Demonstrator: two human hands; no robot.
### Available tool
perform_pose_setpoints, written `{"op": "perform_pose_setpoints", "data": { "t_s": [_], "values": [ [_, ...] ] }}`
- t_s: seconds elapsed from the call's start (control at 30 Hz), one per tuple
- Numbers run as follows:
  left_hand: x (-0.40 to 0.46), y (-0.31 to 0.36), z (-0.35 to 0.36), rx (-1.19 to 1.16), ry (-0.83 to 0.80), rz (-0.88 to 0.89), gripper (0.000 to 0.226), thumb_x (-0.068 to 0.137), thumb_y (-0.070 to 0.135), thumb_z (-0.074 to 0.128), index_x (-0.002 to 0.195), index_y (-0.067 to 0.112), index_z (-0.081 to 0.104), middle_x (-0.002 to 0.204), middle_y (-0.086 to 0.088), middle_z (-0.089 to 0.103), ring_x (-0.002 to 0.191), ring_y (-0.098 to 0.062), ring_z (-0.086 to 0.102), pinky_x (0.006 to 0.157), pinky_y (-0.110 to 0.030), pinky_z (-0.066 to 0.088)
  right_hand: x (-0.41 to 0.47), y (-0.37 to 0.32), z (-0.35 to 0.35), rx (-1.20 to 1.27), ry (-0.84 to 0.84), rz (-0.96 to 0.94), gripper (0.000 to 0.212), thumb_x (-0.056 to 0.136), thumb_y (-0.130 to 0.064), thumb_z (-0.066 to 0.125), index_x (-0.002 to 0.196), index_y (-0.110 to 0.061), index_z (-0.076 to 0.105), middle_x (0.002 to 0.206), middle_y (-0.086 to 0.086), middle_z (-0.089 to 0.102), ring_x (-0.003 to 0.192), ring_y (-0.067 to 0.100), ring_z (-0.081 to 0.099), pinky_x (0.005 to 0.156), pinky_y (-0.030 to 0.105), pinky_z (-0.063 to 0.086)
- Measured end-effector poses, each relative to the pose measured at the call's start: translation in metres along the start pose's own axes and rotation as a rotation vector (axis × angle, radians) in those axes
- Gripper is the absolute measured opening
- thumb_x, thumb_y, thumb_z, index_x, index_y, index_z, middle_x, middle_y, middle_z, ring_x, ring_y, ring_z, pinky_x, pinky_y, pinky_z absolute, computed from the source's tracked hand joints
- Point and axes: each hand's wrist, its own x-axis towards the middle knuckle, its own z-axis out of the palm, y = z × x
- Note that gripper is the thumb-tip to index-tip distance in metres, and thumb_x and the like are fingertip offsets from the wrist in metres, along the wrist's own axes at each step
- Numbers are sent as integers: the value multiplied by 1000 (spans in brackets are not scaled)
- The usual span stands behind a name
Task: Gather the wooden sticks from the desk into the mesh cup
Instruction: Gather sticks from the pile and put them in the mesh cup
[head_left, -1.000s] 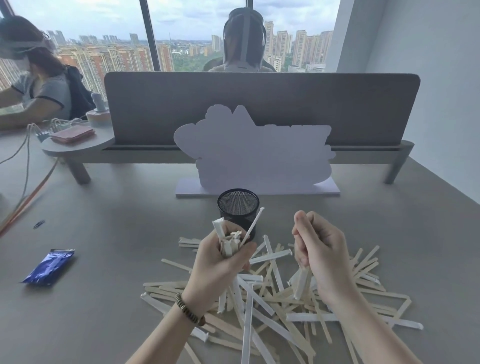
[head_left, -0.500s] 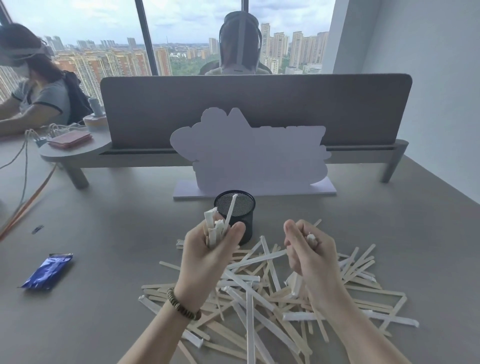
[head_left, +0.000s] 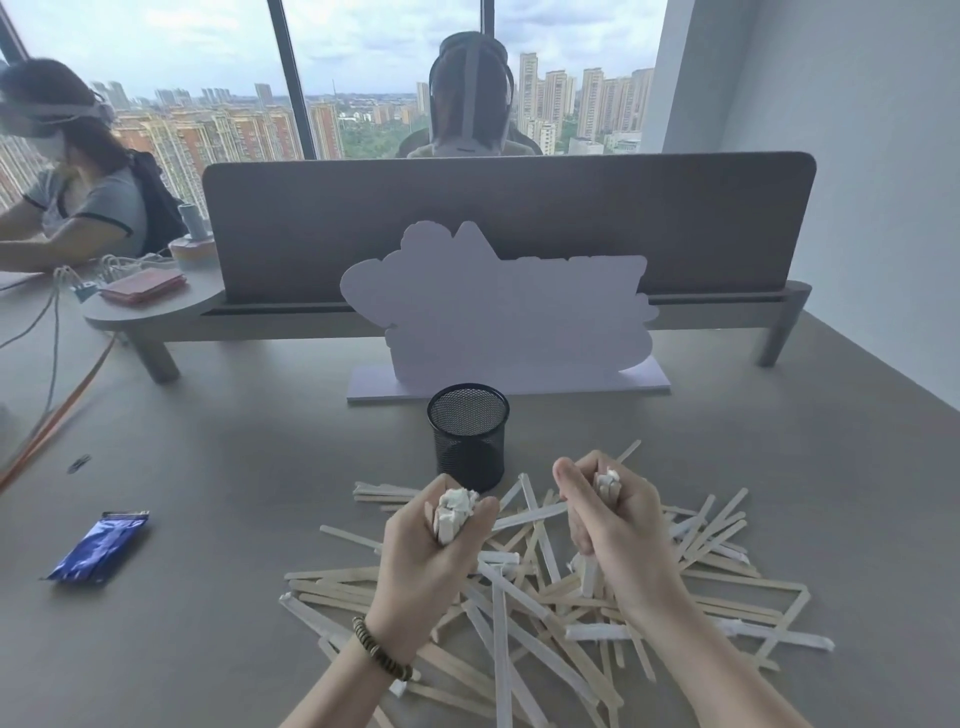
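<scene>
A black mesh cup (head_left: 467, 435) stands upright on the grey desk (head_left: 218, 519), just beyond both hands. Before it lies a wide pile of wooden sticks (head_left: 717, 551), some in white paper sleeves. My left hand (head_left: 434, 558) grips a bundle of sticks (head_left: 453, 514) upright, their white ends poking out of the fist. My right hand (head_left: 610, 525) grips a smaller bundle, its ends showing at the top. Both fists hover over the pile, a little short of the cup.
A white cut-out sign (head_left: 498, 312) stands behind the cup, in front of a grey divider (head_left: 509, 218). A blue foil packet (head_left: 101, 545) lies at the left. Cables (head_left: 52, 415) run along the far left. Two people sit beyond the desk.
Both hands have dropped lower over the pile. The long stick that stuck up from my left fist has sunk level with the rest of the bundle.
</scene>
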Motion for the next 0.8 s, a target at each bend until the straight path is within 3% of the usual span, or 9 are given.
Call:
{"op": "perform_pose_setpoints", "data": {
  "t_s": [0.03, 0.1, 0.17, 0.23, 0.4, 0.47, 0.57, 0.67, 0.8],
  "values": [
    [0, 0, 0, 16, 2, 3, 53, 85, 38, 67, 58, -2, 45, 46, -20, 48, 40, -21, 46, 53, -26, 49, 0, 1, 0, -18, -3, -2, 55, 95, -42, 63, 67, 1, 45, 50, 24, 35, 45, 21, 33, 50, 45, 36],
    [3, 3, 0, 70, 28, 3, 61, 85, 45, 62, 54, -3, 43, 42, -17, 46, 36, -22, 44, 46, -36, 44, 0, 3, 1, -46, -4, 2, 65, 95, -44, 60, 59, 5, 39, 48, 24, 37, 44, 21, 36, 54, 31, 45],
    [7, 7, -1, 94, 77, 8, 67, 85, 50, 59, 53, -5, 36, 41, -21, 38, 36, -32, 37, 41, -41, 35, -1, 5, 2, -22, 12, 28, 73, 95, -52, 57, 56, 2, 28, 44, 11, 29, 40, 17, 28, 44, 23, 35],
    [9, 12, -4, 47, 100, 27, 67, 86, 47, 60, 52, -5, 34, 41, -23, 36, 35, -31, 34, 40, -40, 31, 0, 7, 1, 20, 36, 40, 70, 92, -55, 55, 57, -3, 24, 45, 1, 25, 40, 13, 21, 42, 21, 24],
    [10, 19, -14, -136, 33, 51, 36, 88, 32, 66, 66, 7, 52, 47, -13, 58, 42, -26, 49, 50, -28, 41, -1, 5, 2, 32, -8, -38, 65, 95, -43, 58, 61, 9, 42, 49, 19, 42, 40, 10, 39, 47, 18, 36],
    [11, 16, -15, -139, 25, 30, 33, 90, 27, 68, 69, 5, 54, 50, -14, 60, 45, -28, 51, 51, -30, 42, -2, 3, 3, 9, -48, -39, 59, 93, -39, 57, 65, 12, 48, 53, 20, 50, 39, 2, 43, 48, 11, 36],
    [10, 12, -14, -134, 33, 3, 37, 91, 25, 68, 68, 2, 51, 49, -14, 59, 44, -30, 51, 54, -34, 45, -3, 3, 6, -49, -47, -39, 59, 94, -43, 53, 65, 9, 51, 56, 19, 57, 42, 2, 46, 53, 15, 39],
    [9, 12, -12, -98, 38, -13, 43, 89, 31, 67, 65, 1, 46, 45, -12, 57, 41, -36, 50, 53, -34, 45, -3, 5, 8, -46, 50, -1, 63, 99, -48, 46, 60, 2, 44, 45, 11, 46, 41, 16, 40, 50, 31, 40],
    [11, 18, -12, -156, 57, -58, 54, 85, 37, 69, 63, 1, 36, 41, -10, 36, 32, -17, 31, 39, -25, 29, 2, 3, 5, 114, 116, 40, 60, 90, -62, 53, 60, -14, 34, 47, -2, 26, 42, 13, 17, 42, 22, 20]
  ]
}}
